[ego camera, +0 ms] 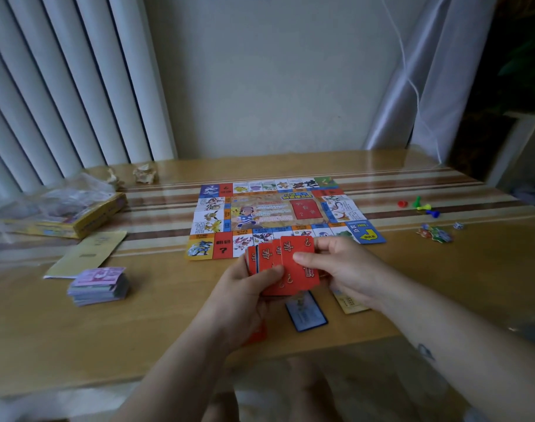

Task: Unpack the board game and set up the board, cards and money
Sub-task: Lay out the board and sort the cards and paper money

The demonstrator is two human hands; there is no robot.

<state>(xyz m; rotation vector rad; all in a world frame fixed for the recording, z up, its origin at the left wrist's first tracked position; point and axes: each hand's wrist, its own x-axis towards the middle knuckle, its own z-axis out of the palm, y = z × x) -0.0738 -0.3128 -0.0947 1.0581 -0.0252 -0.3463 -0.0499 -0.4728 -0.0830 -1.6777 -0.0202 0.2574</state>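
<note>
A wooden table (168,330) seen from above, from the seated person's own viewpoint; at far left a yellow game box (86,219) lies partly under clear plastic wrap; nearer the viewer, a pale yellow paper sheet (86,254) lies flat; touching its near edge is a thick stack of play money (98,286), purple note on top; toward the middle, the left hand (238,296) curls its fingers round a fan of red cards (286,266), thumb pressed on their face; the cards are held up just above the table's near edge, backs showing white characters; beyond them the colourful game board (260,214) lies unfolded and flat at mid-table; under the cards, a blue-bordered card (305,312) lies on the table; the right hand (339,266) pinches the front card's right edge between thumb and fingers; beneath that hand lies a yellow card (349,303); at far right, well apart from the board, lie red, green, yellow and blue pawns (418,205); nearer, some printed cutout pieces (435,234).
</note>
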